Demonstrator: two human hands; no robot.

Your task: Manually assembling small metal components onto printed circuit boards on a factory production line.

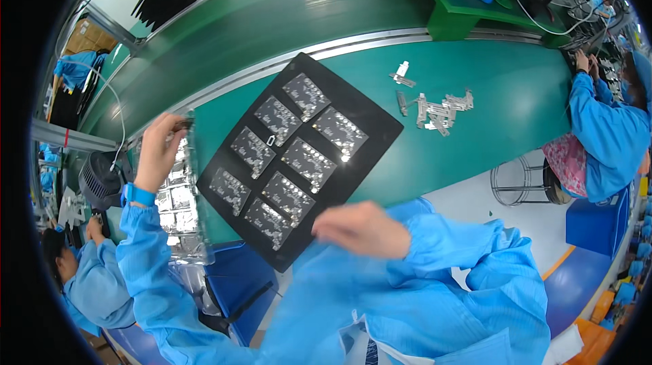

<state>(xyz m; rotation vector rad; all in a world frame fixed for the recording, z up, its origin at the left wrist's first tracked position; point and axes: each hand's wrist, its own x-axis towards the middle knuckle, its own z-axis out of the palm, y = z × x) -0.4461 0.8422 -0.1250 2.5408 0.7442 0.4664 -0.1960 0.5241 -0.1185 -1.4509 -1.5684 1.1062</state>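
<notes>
Across a green tabletop, a flat black panel lies at a slant before a worker in blue sleeves, bearing eight dark printed circuit boards in two rows. The panel looks light and fairly stiff, best lifted level by opposite edges, since loose boards could slide.

At its left stands a clear plastic tray with shiny contents; thin-walled and likely to flex, it would want support from both sides. The worker's left hand bends over the tray's far end, thumb and fingers drawn close; whether they grip anything cannot be told. The right hand, blurred, is near the panel's near-right edge, its fingers together and any load impossible to make out.

The circuit boards appear thin, rigid and fragile, safest held by bare edges, clear of the components. Right of the panel, a loose cluster of slim metallic pieces looks light and slippery. Smallest, a pale rectangular frame sits between boards, suited to a fingertip pinch.
</notes>
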